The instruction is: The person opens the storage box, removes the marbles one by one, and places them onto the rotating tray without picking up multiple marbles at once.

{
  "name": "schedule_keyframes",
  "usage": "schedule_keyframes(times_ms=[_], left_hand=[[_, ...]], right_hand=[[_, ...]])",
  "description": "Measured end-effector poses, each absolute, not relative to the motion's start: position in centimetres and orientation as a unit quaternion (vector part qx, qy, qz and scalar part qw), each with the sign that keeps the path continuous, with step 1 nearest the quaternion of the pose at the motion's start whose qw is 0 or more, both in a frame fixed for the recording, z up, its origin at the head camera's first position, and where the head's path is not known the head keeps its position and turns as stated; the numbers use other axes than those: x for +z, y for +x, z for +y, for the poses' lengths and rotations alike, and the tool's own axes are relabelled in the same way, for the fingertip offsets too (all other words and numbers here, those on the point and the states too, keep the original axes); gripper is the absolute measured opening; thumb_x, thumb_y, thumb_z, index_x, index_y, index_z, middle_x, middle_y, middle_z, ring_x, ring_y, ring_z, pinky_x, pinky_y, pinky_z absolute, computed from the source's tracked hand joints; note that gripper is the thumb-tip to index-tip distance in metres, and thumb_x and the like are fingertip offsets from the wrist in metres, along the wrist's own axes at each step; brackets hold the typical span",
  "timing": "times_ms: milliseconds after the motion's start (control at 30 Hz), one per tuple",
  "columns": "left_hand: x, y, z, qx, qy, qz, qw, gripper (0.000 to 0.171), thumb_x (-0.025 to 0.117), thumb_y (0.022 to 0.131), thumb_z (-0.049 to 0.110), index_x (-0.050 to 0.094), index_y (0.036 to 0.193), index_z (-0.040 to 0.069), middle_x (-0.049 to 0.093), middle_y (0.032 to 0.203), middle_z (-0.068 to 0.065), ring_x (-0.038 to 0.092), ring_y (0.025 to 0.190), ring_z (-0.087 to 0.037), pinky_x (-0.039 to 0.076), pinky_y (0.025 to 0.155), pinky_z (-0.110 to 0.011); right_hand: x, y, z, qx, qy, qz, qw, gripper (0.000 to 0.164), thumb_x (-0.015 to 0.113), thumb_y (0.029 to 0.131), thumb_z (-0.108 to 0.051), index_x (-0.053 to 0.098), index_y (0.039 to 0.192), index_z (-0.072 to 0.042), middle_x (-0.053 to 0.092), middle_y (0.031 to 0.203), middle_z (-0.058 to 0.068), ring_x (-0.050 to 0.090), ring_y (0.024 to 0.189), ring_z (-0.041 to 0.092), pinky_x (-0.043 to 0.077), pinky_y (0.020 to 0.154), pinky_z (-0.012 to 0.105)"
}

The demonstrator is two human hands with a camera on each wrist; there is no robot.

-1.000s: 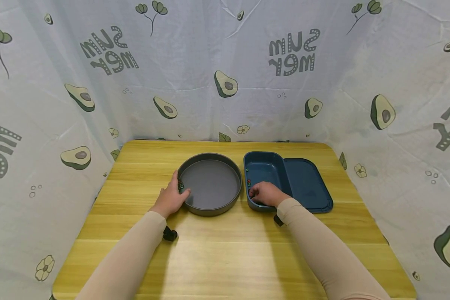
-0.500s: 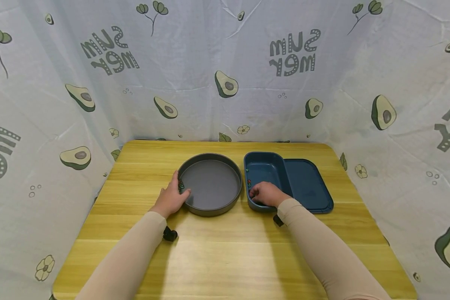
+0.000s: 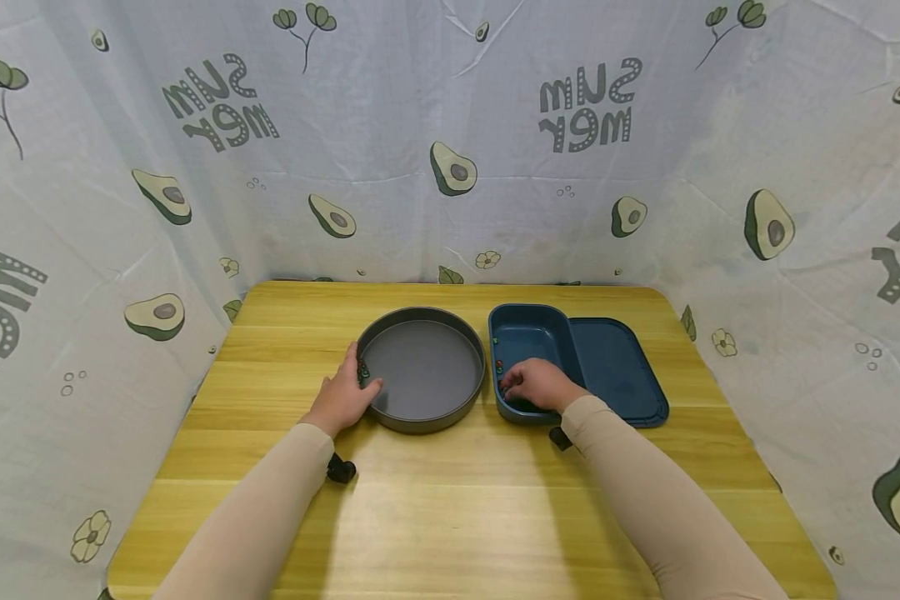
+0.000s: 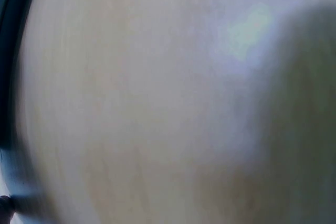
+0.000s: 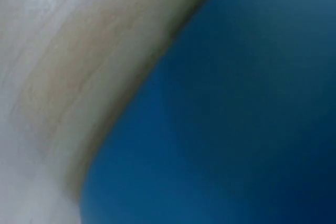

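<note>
My left hand (image 3: pixel 340 397) lies at the left rim of a round grey pan (image 3: pixel 427 421). Its thumb reaches over the rim, and the forefinger stretches along the outside. Between them, several tiny dark red and green pieces (image 3: pixel 363 372) sit by the pan's inner wall. My right hand (image 3: pixel 542 383) dips into a deep blue rectangular container (image 3: pixel 528 313), fingers bent and fingertips close together near its left wall. Small red and green pieces (image 3: pixel 499 367) lie along that wall beside the fingertips. Whether the fingertips pinch a piece is too small to tell.
A flat blue lid (image 3: pixel 622 375) lies against the container's right side. All stands on a wooden table (image 3: pixel 435 517) before a printed curtain (image 3: pixel 390 150). Dark pan wall (image 4: pixel 8 77) edges the left wrist view; blue container wall (image 5: pixel 220 129) fills much of the right wrist view.
My right hand has shifted very slightly to the right and up inside the container. The left hand and the pan stay where they were.
</note>
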State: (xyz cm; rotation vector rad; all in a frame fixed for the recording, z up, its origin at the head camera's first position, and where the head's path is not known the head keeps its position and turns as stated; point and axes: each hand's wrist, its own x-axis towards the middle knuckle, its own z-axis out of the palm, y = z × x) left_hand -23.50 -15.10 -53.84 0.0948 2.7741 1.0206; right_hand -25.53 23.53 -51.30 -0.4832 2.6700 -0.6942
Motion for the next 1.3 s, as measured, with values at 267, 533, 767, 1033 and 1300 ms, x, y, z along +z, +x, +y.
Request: schedule_keyframes(times_ms=[267,533,767,1033,1300], left_hand=[[-54.0,-23.5,-15.2,0.347,0.031,0.932,0.095,0.097,0.057,0.105,0.046,-0.006,0.17,0.01,0.011,0.177,-0.018,0.027,0.16,-0.042,0.006,0.128,-0.073],[-53.9,-23.5,-15.1,0.345,0.032,0.933,0.094,0.097,0.057,0.105,0.046,-0.005,0.17,0.01,0.011,0.178,-0.017,0.027,0.16,-0.042,0.006,0.128,-0.073],[-53.6,-23.3,-15.0,0.343,0.032,0.934,0.095,0.096,0.057,0.106,0.046,-0.005,0.17,0.009,0.01,0.178,-0.017,0.027,0.16,-0.042,0.006,0.128,-0.073],[-53.2,-23.1,-15.0,0.347,0.031,0.932,0.097,0.096,0.057,0.106,0.045,-0.005,0.17,0.009,0.009,0.178,-0.017,0.025,0.16,-0.042,0.005,0.128,-0.072],[-53.4,-23.1,-15.0,0.348,0.032,0.932,0.096,0.096,0.057,0.106,0.045,-0.006,0.17,0.009,0.009,0.178,-0.017,0.026,0.16,-0.042,0.005,0.128,-0.073]], right_hand=[[-50.4,-25.7,23.8,-0.255,-0.141,0.943,0.161,0.018,0.076,0.097,-0.018,0.081,0.113,-0.011,0.08,0.104,0.003,0.071,0.098,0.02,0.059,0.091,0.044],[-49.8,-25.9,23.7,-0.275,-0.132,0.941,0.148,0.018,0.074,0.099,-0.019,0.079,0.114,-0.009,0.079,0.101,0.003,0.07,0.095,0.019,0.059,0.089,0.044],[-49.0,-25.8,23.2,-0.293,-0.132,0.937,0.136,0.021,0.071,0.102,-0.021,0.078,0.119,-0.011,0.078,0.106,0.004,0.071,0.099,0.021,0.06,0.091,0.045],[-48.5,-25.8,21.9,-0.322,-0.135,0.929,0.126,0.02,0.072,0.102,-0.021,0.077,0.118,-0.011,0.076,0.104,0.004,0.069,0.095,0.019,0.06,0.09,0.042],[-47.9,-25.6,20.2,-0.337,-0.136,0.923,0.128,0.026,0.071,0.102,-0.021,0.076,0.123,-0.007,0.075,0.103,0.005,0.068,0.093,0.018,0.059,0.086,0.04]])
